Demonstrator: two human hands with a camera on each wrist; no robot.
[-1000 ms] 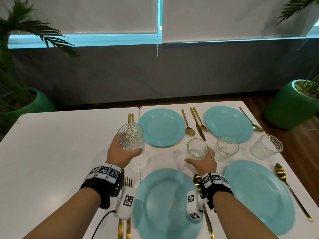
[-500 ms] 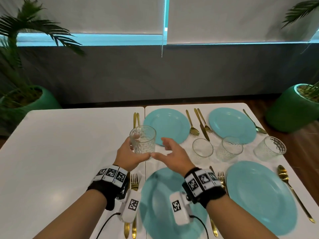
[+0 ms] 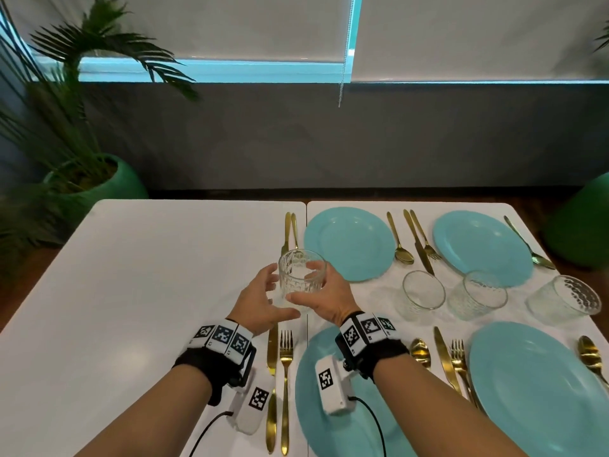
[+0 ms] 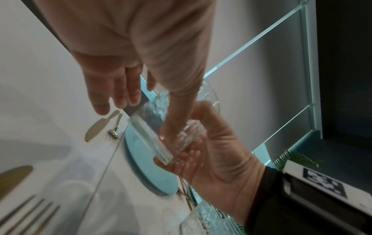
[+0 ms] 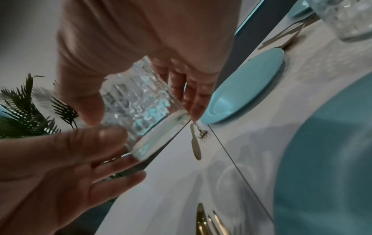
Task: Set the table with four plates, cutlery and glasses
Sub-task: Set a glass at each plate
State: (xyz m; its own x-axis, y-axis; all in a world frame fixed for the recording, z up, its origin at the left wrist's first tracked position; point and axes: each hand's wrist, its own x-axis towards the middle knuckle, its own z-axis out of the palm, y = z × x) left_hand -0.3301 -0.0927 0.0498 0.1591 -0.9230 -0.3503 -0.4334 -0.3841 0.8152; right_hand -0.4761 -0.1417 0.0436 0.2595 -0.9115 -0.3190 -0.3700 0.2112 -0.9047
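Beside a blue plate [image 3: 349, 242], the right hand [image 3: 329, 298] grips a clear ribbed glass [image 3: 301, 278]; the open left hand [image 3: 260, 301] touches it.

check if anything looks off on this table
Nothing spilled or broken. The smooth glass, the patterned glass and the dimpled glass stand bunched in a row between the plates, not one per setting; the right hand holds the ribbed glass aloft.

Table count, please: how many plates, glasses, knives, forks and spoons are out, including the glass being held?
Plates: 4
Glasses: 4, one gripped in the right hand
Knives: 4
Forks: 4
Spoons: 4
Total: 20
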